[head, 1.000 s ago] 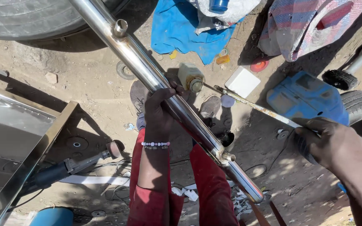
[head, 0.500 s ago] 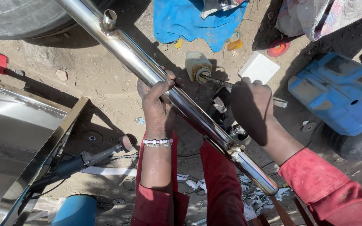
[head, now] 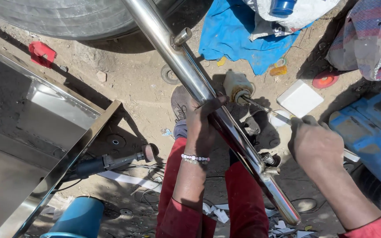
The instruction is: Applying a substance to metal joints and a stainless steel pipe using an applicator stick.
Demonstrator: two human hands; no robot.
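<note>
Steel pipe [head: 225, 128], polished and round, runs slantwise over the sandy ground [head: 124, 83] from the top middle of the view down to the person's lap at the bottom right, with a short stub welded on near its upper end and a small fitting near its lower end. At far left lies a folded steel sheet tray [head: 45, 128], and beside it on the ground an angle grinder [head: 111, 162], untouched. The left hand [head: 201, 125] is clenched on the pipe's middle, fingers wrapped over it, holding it steady. Right of the pipe, a small cream bottle [head: 237, 86] stands on the ground. The right hand [head: 316, 145] is closed round a thin metal rod [head: 267, 111] whose tip reaches into the bottle's mouth, well clear of the pipe. Judging by this, the rod is only being dipped; nothing has yet been applied to the pipe, whose fittings look already attached.
</note>
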